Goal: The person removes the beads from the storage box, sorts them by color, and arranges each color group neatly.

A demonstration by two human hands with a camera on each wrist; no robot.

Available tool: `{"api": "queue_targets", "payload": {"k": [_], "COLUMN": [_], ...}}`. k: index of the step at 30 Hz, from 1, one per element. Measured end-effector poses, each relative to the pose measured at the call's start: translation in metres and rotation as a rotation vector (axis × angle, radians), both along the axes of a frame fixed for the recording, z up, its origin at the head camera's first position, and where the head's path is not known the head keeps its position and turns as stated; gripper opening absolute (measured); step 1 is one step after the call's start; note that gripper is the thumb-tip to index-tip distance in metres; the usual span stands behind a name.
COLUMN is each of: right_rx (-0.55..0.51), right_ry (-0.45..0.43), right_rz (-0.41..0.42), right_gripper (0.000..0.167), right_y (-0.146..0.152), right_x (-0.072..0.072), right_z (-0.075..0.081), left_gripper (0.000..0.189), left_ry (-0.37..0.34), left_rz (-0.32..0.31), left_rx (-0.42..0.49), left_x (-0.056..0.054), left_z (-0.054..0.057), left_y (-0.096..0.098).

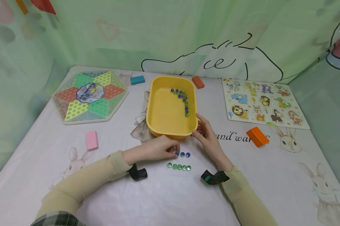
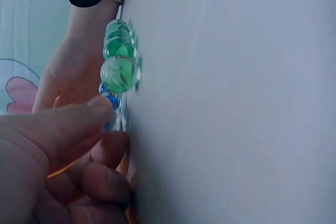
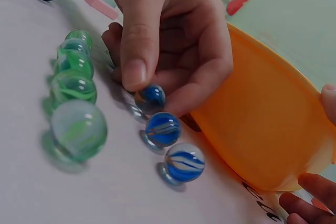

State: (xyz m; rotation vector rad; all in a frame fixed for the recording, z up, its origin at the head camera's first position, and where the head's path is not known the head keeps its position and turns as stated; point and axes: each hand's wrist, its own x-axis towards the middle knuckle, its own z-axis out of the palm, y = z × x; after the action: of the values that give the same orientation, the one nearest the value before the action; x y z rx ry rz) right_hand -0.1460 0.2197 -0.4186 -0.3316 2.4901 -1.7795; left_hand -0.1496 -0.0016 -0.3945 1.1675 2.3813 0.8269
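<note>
My left hand [image 1: 164, 148] pinches a blue marble [image 3: 150, 97] between thumb and index finger, low over the cloth. Beside it, two more blue marbles [image 1: 185, 154] continue a short row. Nearer me lies a row of several green marbles [image 1: 179, 167]. A yellow plastic tub [image 1: 162, 105] stands just beyond the hands, with several blue and green marbles [image 1: 184, 99] along its right side. At the tub's near right corner my right hand [image 1: 207, 135] holds the rim, thumb at the front and fingers along the side.
A star-patterned Chinese checkers board [image 1: 90, 96] lies at the left, an animal puzzle board [image 1: 264, 103] at the right. Around the tub are a blue block [image 1: 137, 80], a red block [image 1: 198, 82], a pink block [image 1: 92, 140] and an orange block [image 1: 257, 137].
</note>
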Motion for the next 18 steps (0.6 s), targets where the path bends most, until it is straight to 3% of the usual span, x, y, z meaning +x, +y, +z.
{"api": "queue_targets", "payload": {"k": [18], "right_rx": [-0.011], "right_ry": [-0.019], "right_rz": [-0.003], "right_gripper": [0.059], "right_y": [-0.0012], "right_x": [0.002], "right_z": [0.003], "left_gripper": [0.015], "left_ry": [0.001], "left_rz": [0.008], "left_rx": [-0.021], "left_x": [-0.0014], "left_z": [-0.0027], "left_y": [0.0031]}}
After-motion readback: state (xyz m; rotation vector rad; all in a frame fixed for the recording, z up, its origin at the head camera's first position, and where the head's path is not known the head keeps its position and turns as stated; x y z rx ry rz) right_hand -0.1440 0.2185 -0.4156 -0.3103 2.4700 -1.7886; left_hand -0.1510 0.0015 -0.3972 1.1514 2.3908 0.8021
